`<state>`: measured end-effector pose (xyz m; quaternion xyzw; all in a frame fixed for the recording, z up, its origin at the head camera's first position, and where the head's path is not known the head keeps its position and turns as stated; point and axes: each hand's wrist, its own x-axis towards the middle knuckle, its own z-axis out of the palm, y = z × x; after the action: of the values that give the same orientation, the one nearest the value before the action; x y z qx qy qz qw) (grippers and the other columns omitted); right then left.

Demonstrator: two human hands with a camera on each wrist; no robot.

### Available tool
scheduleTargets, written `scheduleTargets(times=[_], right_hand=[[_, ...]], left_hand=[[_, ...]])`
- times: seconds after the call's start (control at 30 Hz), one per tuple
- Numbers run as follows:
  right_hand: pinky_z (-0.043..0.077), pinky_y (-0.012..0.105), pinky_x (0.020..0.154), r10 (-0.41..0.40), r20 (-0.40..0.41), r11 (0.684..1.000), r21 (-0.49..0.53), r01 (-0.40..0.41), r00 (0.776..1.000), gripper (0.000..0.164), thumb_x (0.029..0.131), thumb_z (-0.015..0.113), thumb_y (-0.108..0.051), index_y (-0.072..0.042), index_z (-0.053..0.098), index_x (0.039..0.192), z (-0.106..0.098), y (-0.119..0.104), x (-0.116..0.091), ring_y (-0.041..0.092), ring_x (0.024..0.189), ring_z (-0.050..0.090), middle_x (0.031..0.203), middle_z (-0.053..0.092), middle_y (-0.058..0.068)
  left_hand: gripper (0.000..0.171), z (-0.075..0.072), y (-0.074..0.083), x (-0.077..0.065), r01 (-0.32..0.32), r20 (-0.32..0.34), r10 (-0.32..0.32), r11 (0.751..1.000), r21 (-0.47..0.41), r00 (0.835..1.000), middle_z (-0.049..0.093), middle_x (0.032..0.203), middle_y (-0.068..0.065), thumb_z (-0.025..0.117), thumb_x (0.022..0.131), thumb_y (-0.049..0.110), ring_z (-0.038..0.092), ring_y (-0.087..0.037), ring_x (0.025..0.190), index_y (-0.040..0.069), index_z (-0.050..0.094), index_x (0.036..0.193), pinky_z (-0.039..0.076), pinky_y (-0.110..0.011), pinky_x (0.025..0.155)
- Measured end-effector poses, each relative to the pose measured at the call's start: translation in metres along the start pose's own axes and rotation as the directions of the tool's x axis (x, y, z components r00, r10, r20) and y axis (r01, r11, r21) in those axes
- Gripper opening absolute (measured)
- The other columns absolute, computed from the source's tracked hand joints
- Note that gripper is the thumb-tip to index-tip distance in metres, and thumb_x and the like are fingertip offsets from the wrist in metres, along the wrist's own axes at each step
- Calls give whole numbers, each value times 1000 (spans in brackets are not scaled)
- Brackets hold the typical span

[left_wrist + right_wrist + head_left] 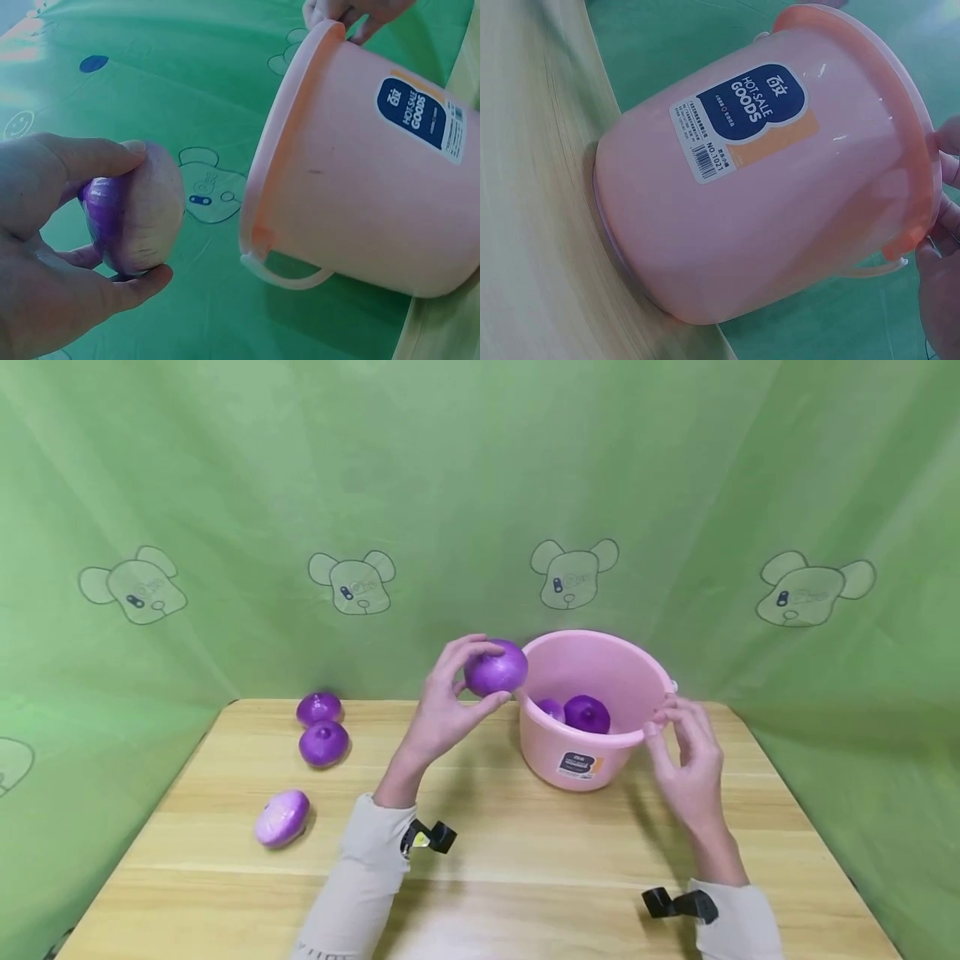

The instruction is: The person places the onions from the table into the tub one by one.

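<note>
My left hand [444,708] grips a shiny purple onion [497,668] between thumb and fingers, raised at the left rim of a pink bucket [543,752]. In the left wrist view the onion [150,210] shows a pale side toward the bucket, apart from the rim. My right hand [692,762] pinches the bucket's right rim with thumb and fingertips, also seen in the right wrist view. Inside the upright bucket lie a dark purple onion [587,715] and a lighter onion [552,708], partly hidden by the front wall.
On the wooden table [480,893], two purple onions [319,708] [324,744] touch at the back left. A paler onion [282,818] lies nearer on the left. Green curtain [465,485] with mouse-head drawings hangs behind and beside the table.
</note>
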<state>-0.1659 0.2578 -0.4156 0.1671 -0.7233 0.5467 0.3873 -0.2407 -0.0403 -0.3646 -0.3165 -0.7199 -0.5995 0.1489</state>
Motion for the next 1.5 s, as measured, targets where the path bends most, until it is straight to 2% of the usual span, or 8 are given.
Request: scheduleTargets(times=[0.2,0.4,0.73,0.93,1.07,1.37,1.5], right_hand=[[35,41,119,-13,1,1000,-9,13,1000,11,88,57,22,24,58,99,-5,13,-2,24,124,52,121,56,5],[35,41,120,-18,-3,1000,8,18,1000,13,88,59,22,22,60,101,-10,35,-5,36,125,50,122,57,11],[35,41,120,-13,2,1000,5,13,1000,14,88,61,20,20,61,102,-10,35,-5,36,127,50,123,55,22],[33,41,120,0,10,1000,-4,0,1000,14,90,60,19,21,60,103,-9,35,-5,39,128,48,124,51,34],[33,42,121,-6,9,1000,-2,6,1000,14,90,61,18,21,60,103,-8,34,-4,40,128,48,123,51,34],[34,43,120,-21,-2,1000,13,21,1000,15,88,61,20,21,60,102,-7,40,-5,38,127,49,123,54,28],[35,42,120,-13,10,1000,8,13,1000,15,88,60,20,21,60,103,-6,39,-6,38,127,48,123,53,29]], left_hand=[[53,13,2,6,-18,44,19,1000,-17,999,43,150,-16,82,83,1,51,-27,131,9,63,132,53,-34,102],[51,23,3,11,-27,80,30,999,-33,996,44,149,-16,83,84,2,53,-26,130,7,63,131,52,-30,104],[54,40,7,17,-27,147,20,998,48,989,45,151,-13,85,84,11,55,-26,128,14,63,133,52,-32,102],[55,47,8,22,-67,173,46,991,115,984,46,152,-14,86,84,13,54,-24,131,15,63,134,51,-30,104],[55,52,9,25,-82,188,52,985,154,981,47,153,-11,86,84,12,55,-24,129,15,63,134,51,-27,101],[56,61,3,26,-111,236,70,980,165,969,45,155,-8,85,83,7,54,-23,132,13,61,134,50,-24,102],[55,63,1,26,-119,255,71,977,179,964,44,156,-7,85,84,10,49,-22,137,13,61,134,48,-26,105]])
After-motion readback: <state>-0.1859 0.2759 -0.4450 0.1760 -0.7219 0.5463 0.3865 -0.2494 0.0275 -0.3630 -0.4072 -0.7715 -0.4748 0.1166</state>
